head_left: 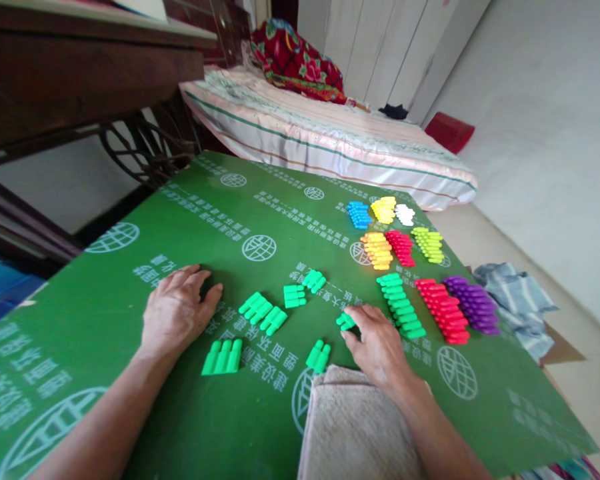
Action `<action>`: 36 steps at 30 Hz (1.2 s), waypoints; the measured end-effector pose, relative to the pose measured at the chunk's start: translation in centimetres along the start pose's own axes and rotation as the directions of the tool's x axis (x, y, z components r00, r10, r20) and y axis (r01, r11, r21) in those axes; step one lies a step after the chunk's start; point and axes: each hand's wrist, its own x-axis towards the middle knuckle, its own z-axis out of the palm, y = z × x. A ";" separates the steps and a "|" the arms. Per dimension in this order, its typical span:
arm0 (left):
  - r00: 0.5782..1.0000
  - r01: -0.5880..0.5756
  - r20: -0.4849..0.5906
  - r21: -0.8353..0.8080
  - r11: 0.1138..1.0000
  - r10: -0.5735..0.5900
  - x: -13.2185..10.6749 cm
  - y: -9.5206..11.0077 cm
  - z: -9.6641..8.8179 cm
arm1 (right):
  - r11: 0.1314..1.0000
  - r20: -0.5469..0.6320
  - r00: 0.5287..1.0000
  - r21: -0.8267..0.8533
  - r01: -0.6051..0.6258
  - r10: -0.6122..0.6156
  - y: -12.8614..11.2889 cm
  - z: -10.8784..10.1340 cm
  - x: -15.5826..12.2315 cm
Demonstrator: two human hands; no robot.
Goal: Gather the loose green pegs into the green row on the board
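My right hand point(377, 343) is closed, thumb and fingertips around a small green plastic peg-shaped piece point(347, 321) on the green board point(260, 200). My left hand point(177, 310) rests on the board, thumb apart from the fingers, holding nothing. Between my hands lie small groups of bright green pieces: one group point(223, 357) nearest me, a longer row point(263, 312), a pair of groups point(295, 296) farther off, and a small group point(319, 356) by a folded grey-brown cloth point(355, 420). The cloth lies partly under my right forearm.
Sorted rows stand on the right: green point(401, 305), red point(443, 311), purple point(473, 305), orange point(377, 250), dark red point(400, 247), lime point(427, 245), blue point(359, 215), yellow point(384, 209), white point(405, 214). A bed point(305, 133) borders the far edge; a dark wooden table point(80, 73) stands left.
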 end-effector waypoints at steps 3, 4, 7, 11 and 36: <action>1.000 -0.005 -0.008 -0.003 1.000 0.005 0.0 0.0 0.1 | 1.000 0.009 1.000 -0.009 0.019 -0.019 0.1 -0.1 -0.1; 1.000 -0.005 -0.010 -0.004 1.000 0.005 0.0 0.1 0.1 | 1.000 0.007 1.000 -0.004 0.022 -0.022 0.2 -0.1 -0.1; 1.000 -0.006 -0.005 -0.007 1.000 0.006 -0.2 0.2 -0.1 | 0.999 -0.021 0.999 0.022 0.027 -0.027 0.6 -0.2 0.3; 1.000 0.004 0.002 -0.014 1.000 -0.004 -0.3 0.2 -0.1 | 0.998 -0.075 0.997 0.049 0.030 -0.027 0.8 -0.7 2.1; 1.000 0.007 0.001 -0.004 1.000 -0.007 -0.2 0.0 -0.1 | 0.981 -0.233 0.957 0.126 -0.146 0.172 5.7 -3.5 6.9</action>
